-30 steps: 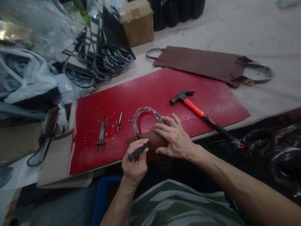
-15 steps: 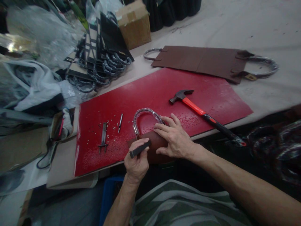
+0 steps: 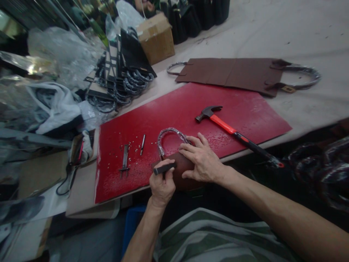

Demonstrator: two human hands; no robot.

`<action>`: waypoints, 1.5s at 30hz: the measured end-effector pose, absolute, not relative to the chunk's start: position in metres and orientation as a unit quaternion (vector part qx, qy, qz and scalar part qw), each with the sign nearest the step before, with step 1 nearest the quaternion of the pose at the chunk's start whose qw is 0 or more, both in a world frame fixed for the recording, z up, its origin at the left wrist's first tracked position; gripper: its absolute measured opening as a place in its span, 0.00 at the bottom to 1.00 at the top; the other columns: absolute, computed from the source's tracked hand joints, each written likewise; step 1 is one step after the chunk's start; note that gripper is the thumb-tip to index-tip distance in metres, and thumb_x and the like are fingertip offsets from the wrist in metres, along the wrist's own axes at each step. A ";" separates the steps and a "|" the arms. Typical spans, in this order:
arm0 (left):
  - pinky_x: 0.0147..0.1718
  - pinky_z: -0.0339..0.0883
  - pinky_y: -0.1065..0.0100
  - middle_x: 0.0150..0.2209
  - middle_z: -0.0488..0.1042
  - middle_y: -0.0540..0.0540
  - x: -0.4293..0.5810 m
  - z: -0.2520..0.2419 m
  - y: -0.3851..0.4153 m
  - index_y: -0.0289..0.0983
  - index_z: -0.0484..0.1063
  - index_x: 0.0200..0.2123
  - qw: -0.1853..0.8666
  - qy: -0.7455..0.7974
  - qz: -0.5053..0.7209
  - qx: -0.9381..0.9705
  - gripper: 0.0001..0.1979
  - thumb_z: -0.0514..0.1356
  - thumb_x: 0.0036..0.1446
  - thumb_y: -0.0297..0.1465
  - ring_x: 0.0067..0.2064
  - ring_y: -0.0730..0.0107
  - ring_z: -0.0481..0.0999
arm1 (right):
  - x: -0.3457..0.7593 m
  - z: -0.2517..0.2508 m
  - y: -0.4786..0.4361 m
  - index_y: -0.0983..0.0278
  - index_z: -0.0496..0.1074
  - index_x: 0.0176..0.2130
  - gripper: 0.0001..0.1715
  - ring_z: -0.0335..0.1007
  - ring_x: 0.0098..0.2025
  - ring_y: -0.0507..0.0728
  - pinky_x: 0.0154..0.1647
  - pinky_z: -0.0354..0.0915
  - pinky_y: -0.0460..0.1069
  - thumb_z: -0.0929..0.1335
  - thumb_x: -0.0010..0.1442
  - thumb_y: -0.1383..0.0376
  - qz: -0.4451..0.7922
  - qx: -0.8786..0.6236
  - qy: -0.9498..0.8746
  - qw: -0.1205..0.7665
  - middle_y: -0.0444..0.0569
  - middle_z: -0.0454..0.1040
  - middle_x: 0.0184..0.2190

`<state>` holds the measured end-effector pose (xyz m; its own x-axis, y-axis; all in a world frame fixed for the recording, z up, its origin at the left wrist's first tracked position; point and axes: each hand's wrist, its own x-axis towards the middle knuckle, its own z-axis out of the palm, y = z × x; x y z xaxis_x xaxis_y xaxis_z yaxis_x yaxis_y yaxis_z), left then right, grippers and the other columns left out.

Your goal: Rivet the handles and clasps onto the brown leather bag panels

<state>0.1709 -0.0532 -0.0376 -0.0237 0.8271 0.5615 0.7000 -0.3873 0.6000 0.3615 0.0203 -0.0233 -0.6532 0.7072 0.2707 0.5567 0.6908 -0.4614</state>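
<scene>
My left hand (image 3: 163, 185) is closed around a short black bar-shaped tool (image 3: 165, 167); its working end is hidden. That hand rests over the left side of a brown leather bag panel (image 3: 183, 165) at the near edge of the red mat. My right hand (image 3: 203, 159) lies on the panel with its fingers spread, its fingertips by the foot of the handle. From the panel's far edge a curved handle (image 3: 171, 129) wrapped in clear plastic arches onto the mat.
On the red mat (image 3: 169, 105) lie a claw hammer (image 3: 222, 123), a slim metal punch (image 3: 143, 144) and a two-pronged metal tool (image 3: 125, 160). Behind are a larger brown bag piece (image 3: 231, 72), a cardboard box (image 3: 156, 38) and stacked black panels with handles (image 3: 136, 54).
The camera view has turned slightly, so the left side of the scene sits further right. Both hands stay on the panel, with the black tool still in my left hand.
</scene>
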 end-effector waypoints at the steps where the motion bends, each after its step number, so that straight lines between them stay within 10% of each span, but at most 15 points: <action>1: 0.46 0.74 0.64 0.40 0.78 0.44 0.170 -0.038 -0.053 0.36 0.71 0.44 0.065 0.549 0.453 0.700 0.06 0.56 0.66 0.27 0.44 0.66 0.79 | 0.361 -0.023 0.020 0.65 0.72 0.55 0.42 0.54 0.64 0.72 0.68 0.38 0.71 0.78 0.45 0.49 0.172 -0.355 -0.893 0.219 0.54 0.71 0.56; 45: 0.45 0.78 0.60 0.44 0.77 0.40 0.170 -0.050 -0.063 0.35 0.64 0.49 0.092 0.503 0.551 0.659 0.12 0.57 0.64 0.21 0.46 0.63 0.80 | 0.345 -0.003 0.024 0.69 0.71 0.46 0.33 0.61 0.55 0.69 0.69 0.33 0.72 0.76 0.46 0.52 0.107 -0.332 -0.929 0.125 0.58 0.72 0.47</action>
<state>0.1703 -0.0633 -0.0497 -0.1136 0.7642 0.6349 0.5619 -0.4776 0.6754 0.3453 0.0245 -0.0031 -0.7485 0.6435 0.1602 0.5901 0.7565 -0.2819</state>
